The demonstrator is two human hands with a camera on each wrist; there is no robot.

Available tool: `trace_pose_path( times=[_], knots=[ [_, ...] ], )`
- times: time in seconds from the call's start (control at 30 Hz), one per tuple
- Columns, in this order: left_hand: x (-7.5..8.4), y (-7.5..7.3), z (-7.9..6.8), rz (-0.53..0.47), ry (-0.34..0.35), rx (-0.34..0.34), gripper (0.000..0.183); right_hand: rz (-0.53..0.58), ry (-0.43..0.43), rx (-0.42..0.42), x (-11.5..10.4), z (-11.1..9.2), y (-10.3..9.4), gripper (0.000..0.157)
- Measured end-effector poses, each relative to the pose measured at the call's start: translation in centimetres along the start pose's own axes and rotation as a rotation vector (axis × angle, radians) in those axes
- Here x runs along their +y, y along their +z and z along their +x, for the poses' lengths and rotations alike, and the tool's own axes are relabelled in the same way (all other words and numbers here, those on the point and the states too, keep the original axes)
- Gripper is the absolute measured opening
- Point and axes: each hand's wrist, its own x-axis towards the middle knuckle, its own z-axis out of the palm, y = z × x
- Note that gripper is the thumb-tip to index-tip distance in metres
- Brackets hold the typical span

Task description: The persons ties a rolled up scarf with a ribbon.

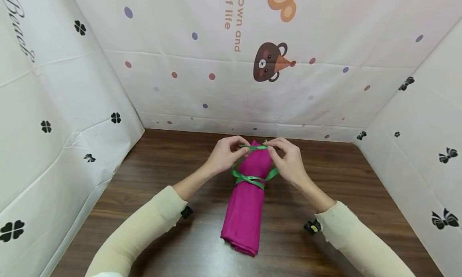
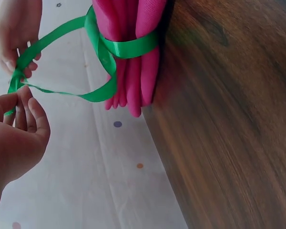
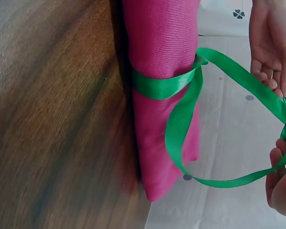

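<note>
A rolled magenta cloth point(image 1: 245, 216) lies lengthwise on the table, its far end bunched into folds. Around its upper middle runs a green ribbon point(image 1: 252, 180), crossed on top, with its two lengths rising in a loop toward the hands. My left hand point(image 1: 228, 153) pinches one part of the ribbon between thumb and fingertips, above the far end of the roll. Opposite it, my right hand point(image 1: 286, 158) pinches the ribbon too. In the left wrist view the ribbon point(image 2: 19, 78) crosses itself between the two hands, held up off the cloth.
The dark wooden table point(image 1: 151, 212) meets a printed white back sheet point(image 1: 231, 92) just beyond the roll. More white sheets rise at the left point(image 1: 54, 148) and right point(image 1: 415, 156). Small black wrist cameras point(image 1: 312, 227) hang under the sleeves.
</note>
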Motion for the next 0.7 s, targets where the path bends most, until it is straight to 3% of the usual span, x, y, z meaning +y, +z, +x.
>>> trace_pose_path(
  times=[0.27,0.7],
  knots=[
    [-0.3,-0.8,-0.3,-0.048,-0.015,-0.002,0.008,-0.004,-0.015,0.029,0.2,0.1,-0.9,0.019],
    [-0.2,-1.8,-0.6,0.003,-0.031,0.009,0.010,-0.039,-0.016,0.028,0.5,0.0,-1.7,0.024]
  ],
)
